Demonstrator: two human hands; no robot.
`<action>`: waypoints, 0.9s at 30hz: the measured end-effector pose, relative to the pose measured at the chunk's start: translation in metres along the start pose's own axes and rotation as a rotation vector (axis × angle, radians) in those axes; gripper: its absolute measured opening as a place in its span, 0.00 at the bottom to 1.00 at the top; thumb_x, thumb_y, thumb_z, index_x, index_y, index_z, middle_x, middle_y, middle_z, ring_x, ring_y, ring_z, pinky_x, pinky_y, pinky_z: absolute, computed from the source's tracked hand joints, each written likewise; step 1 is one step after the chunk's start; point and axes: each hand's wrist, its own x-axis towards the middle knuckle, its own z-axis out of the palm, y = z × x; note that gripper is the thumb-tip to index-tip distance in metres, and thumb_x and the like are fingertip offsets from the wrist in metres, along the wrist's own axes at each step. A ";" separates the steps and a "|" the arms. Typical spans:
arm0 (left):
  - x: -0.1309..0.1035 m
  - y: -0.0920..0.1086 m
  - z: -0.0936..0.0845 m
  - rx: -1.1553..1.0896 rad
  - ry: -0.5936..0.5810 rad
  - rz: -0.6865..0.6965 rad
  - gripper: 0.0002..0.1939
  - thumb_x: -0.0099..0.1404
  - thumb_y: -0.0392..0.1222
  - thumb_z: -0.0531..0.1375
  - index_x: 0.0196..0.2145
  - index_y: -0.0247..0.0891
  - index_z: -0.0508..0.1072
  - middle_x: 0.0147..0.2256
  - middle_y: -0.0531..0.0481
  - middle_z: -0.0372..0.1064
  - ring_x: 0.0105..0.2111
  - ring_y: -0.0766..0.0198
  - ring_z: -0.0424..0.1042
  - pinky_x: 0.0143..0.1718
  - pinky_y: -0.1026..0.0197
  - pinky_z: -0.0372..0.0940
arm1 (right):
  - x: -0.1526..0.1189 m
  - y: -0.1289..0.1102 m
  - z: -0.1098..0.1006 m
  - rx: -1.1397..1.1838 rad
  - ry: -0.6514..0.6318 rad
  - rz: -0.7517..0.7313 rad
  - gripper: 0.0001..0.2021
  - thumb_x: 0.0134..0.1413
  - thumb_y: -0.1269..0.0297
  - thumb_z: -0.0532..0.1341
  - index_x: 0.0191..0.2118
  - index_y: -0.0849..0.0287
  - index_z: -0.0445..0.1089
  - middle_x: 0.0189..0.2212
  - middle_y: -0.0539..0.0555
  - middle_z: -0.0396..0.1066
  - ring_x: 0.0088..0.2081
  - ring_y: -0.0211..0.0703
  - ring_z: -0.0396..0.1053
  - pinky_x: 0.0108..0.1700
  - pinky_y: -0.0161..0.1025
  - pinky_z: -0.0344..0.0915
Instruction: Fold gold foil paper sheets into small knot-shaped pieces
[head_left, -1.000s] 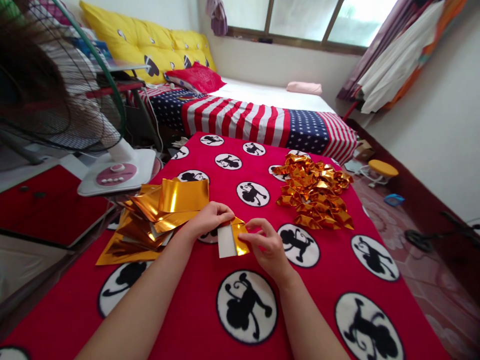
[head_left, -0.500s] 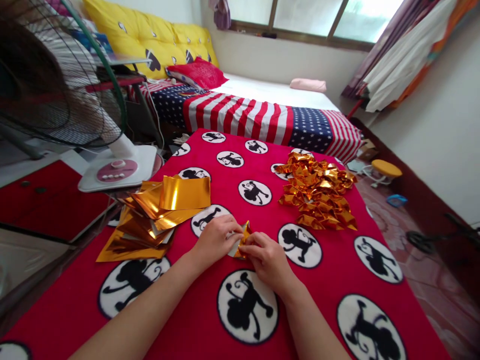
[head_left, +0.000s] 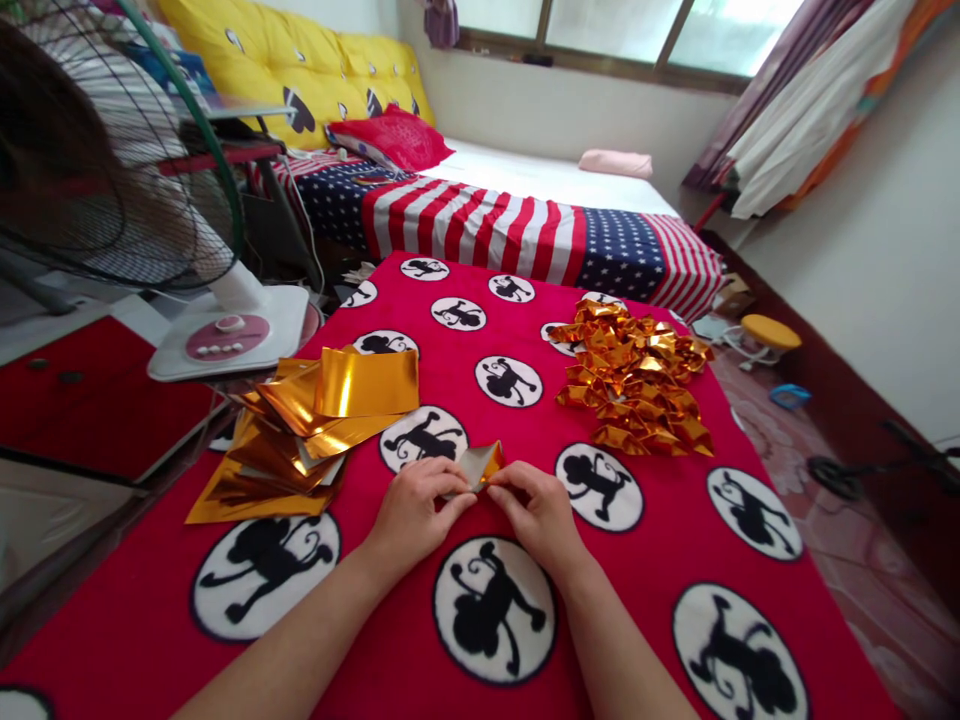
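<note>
A small gold-and-grey sheet (head_left: 474,463) is being held just above or on a red cloth (head_left: 397,640), between the fingertips of two bare hands. Its grey face is being shown upward at the left, while gold is being shown along its right side, where a corner is being raised. The sheet's near left part is being pinched between the thumb and fingers of the left hand (head_left: 421,503). Its near right part is being pinched between the thumb and forefinger of the right hand (head_left: 537,508). The two pinches are being kept close together, with the fingertips just apart; how far the sheet is being folded beneath them cannot be told.

To the left of the grip and beyond it, a loose stack of flat gold sheets (head_left: 367,385) is being borne by the cloth. To the right and beyond, a pile of folded gold pieces (head_left: 637,380) is being borne likewise. On the near side of the grip, a white roundel (head_left: 454,655) with a black monkey is being displayed. Past the stack, a fan (head_left: 281,335) is being seen, and straight beyond the grip a bed is being covered by a star-and-stripe cloth (head_left: 480,232).
</note>
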 end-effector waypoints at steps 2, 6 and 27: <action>0.000 0.002 -0.002 -0.003 0.009 -0.011 0.05 0.62 0.40 0.62 0.29 0.41 0.77 0.35 0.50 0.75 0.36 0.62 0.72 0.42 0.58 0.64 | 0.000 -0.001 0.000 -0.019 0.005 -0.010 0.05 0.57 0.68 0.61 0.31 0.56 0.73 0.29 0.51 0.71 0.32 0.40 0.68 0.34 0.35 0.60; -0.002 0.003 -0.001 -0.018 0.018 -0.034 0.02 0.61 0.38 0.63 0.31 0.41 0.76 0.35 0.51 0.75 0.37 0.62 0.72 0.42 0.58 0.64 | 0.001 -0.003 0.000 -0.056 -0.007 0.002 0.05 0.56 0.69 0.62 0.29 0.56 0.73 0.29 0.50 0.70 0.31 0.38 0.66 0.33 0.34 0.59; -0.004 0.010 0.008 0.129 0.045 -0.050 0.07 0.59 0.34 0.61 0.24 0.39 0.71 0.33 0.50 0.71 0.36 0.60 0.69 0.42 0.55 0.61 | -0.001 -0.008 0.010 -0.203 0.069 0.089 0.06 0.51 0.68 0.63 0.25 0.57 0.68 0.27 0.50 0.68 0.29 0.38 0.65 0.30 0.34 0.56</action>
